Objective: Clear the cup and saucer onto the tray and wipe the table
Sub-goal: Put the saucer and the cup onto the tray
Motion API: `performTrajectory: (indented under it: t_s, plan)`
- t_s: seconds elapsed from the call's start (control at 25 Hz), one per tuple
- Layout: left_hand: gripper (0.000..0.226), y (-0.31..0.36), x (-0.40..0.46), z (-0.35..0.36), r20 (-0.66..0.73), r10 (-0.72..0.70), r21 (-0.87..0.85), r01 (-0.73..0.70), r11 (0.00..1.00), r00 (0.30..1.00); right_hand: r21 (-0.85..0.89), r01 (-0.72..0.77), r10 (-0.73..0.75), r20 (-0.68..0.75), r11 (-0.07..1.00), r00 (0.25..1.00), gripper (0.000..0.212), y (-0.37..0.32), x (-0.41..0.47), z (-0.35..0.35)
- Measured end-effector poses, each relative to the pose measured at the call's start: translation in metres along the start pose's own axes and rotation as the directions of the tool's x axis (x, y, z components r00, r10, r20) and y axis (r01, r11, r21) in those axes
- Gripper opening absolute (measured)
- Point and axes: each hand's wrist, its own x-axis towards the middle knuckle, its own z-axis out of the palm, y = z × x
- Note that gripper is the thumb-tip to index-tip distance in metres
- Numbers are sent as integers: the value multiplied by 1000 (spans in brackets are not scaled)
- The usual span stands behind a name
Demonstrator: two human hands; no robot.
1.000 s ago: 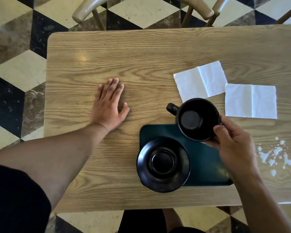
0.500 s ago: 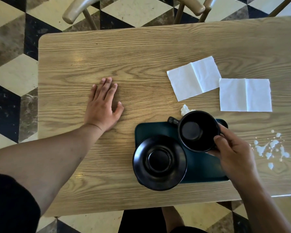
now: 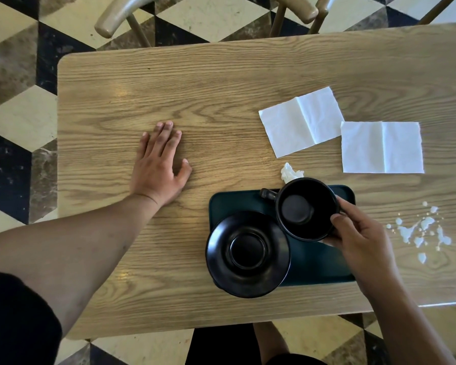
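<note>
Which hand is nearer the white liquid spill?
Right. The right hand, holding the black ceramic cup, is just left of the spill; the left hand lies flat far across the wooden table.

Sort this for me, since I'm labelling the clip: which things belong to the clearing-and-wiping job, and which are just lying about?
Job:
cup, in the right hand
saucer
tray
white spill
two flat napkins, likely for wiping
table

Lying about:
crumpled tissue
chairs
left hand, resting flat
</note>
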Motion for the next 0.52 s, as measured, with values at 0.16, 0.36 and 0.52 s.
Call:
performTrajectory:
  t_s: [0.16,0.36,0.52]
  plan:
    - [68,1,0,-1,13,-4,4,4,1000,1000,23,-28,28,-10,999,1000,42,5,4,-2]
    - [67,3,0,-2,8,-1,4,1,1000,1000,59,-81,81,0,995,997,34,8,6,-5]
    - [68,8,1,-6,30,-9,52,7,999,1000,75,-107,107,11,991,994,29,6,6,-6]
